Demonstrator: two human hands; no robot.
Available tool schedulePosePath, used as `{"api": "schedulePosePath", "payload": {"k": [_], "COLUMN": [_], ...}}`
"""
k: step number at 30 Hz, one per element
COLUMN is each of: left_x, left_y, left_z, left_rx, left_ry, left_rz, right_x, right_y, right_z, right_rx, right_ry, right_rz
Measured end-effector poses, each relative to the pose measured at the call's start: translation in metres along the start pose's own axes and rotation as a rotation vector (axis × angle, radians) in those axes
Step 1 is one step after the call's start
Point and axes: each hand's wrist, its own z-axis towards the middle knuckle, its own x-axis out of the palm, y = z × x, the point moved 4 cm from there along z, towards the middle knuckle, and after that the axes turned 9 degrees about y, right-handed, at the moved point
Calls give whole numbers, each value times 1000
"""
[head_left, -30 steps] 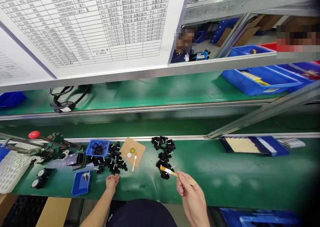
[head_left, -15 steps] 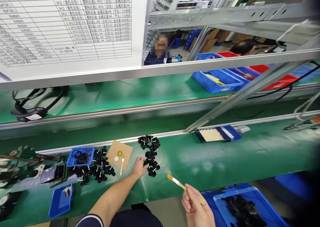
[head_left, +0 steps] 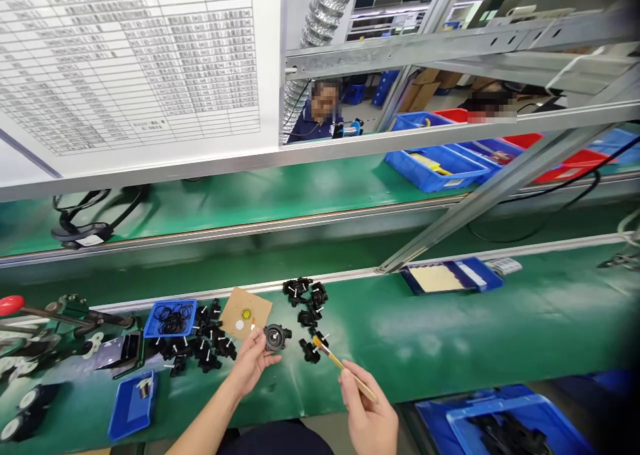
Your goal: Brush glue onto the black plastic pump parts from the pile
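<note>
My left hand (head_left: pixel 253 361) pinches a black round part (head_left: pixel 276 337) up off the table (head_left: pixel 450 328), open face toward me, while my right hand (head_left: pixel 367 415) grips a small brush (head_left: pixel 340 363), bristles at its three o'clock, ready for dabbing.

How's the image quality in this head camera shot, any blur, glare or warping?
Head view: even bright lighting, soft shadows; wide-lens bending of the shelf rails; dark vignette at the right corners; the chart print is too blurred to read; the left hand and black part are fairly sharp.
</note>
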Motion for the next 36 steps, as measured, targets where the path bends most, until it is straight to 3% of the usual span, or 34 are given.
{"api": "schedulePosePath", "payload": {"k": [5,9,12,16,25,31,36], "left_x": [21,30,33,34,51,45,48], "left_y": [-64,-88,-98,-104,-122,-111,-110], "left_z": [-44,-52,-55,-62,-71,-70,-71], "left_rx": [167,289,405,459,644,636,577], "left_ry": [-30,-55,-102,-168,-78,-86,87], "left_rz": [-241,-164,-54,61,139,160,279], "right_x": [44,61,69,79,80,77,78], "right_y": [51,72,83,98,104,113,129], "right_z": [-7,-14,-16,-18,-18,-21,-23], "right_rx": [-779,-1028,-1123,-1228,-1282,-1288,-1280], "right_ry": [205,249,265,348,364,328,345], "right_rz": [-276,-405,-447,-407,-353,-406,-419]}}
